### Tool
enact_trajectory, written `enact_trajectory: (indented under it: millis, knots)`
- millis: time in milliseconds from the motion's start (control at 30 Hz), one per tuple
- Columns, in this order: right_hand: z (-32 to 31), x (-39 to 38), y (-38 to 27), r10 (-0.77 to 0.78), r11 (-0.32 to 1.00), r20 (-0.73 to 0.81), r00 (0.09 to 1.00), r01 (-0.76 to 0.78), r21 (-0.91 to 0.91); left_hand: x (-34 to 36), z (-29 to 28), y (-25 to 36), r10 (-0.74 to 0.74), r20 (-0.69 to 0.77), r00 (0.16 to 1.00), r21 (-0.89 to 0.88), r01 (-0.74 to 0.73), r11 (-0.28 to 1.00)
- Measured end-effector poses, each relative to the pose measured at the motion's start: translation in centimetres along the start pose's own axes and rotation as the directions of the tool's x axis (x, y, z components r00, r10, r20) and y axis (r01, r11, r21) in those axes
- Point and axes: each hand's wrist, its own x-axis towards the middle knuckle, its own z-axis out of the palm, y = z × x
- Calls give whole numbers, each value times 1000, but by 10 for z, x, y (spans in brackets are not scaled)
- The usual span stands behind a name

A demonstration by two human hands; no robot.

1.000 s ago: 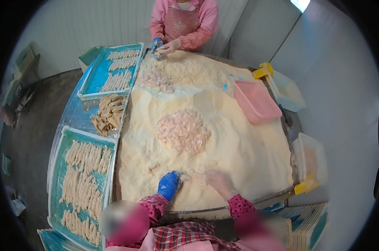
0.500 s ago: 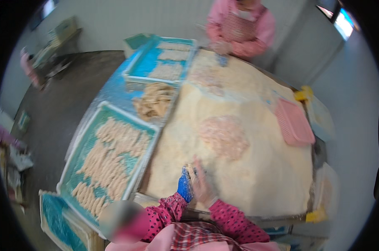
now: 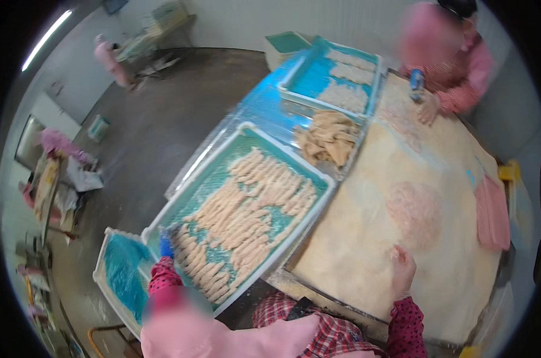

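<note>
My left hand (image 3: 167, 243), in a blue glove, is at the left edge of a white-rimmed tray (image 3: 222, 170) lined with green. It touches or hovers beside rows of pale coated strips (image 3: 255, 206) lying there; its fingers are blurred and partly hidden. My right hand (image 3: 403, 271), in a thin clear glove, is over the table of pale powder (image 3: 354, 238) with its fingers curled in. Whatever is between them is too small to make out. Just beyond that hand, a mound of pink raw meat pieces (image 3: 416, 212) rests on the powder.
A crumpled tan cloth (image 3: 327, 137) lies between my tray and a farther blue-lined tray (image 3: 312, 74) with strips. Across the table a co-worker (image 3: 461, 77) in pink holds a blue object. A pink basket (image 3: 491, 212) stands at the right; another lined crate (image 3: 124, 268) is at lower left.
My hands were together over the powder. Now they are apart: the left has swung left to the tray, the right stays over the powder. The view has turned left.
</note>
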Motion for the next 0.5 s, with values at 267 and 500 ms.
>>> enact_trajectory:
  millis: [267,500]
  knots:
    - [-141,34,18,2,940,-287,958,-99,-326,-6,216,52,3,161,987,-220,33,975]
    - [-96,-46,33,-200,548,180,963,262,-795,-196,448,205,207,898,388,-183,-99,978]
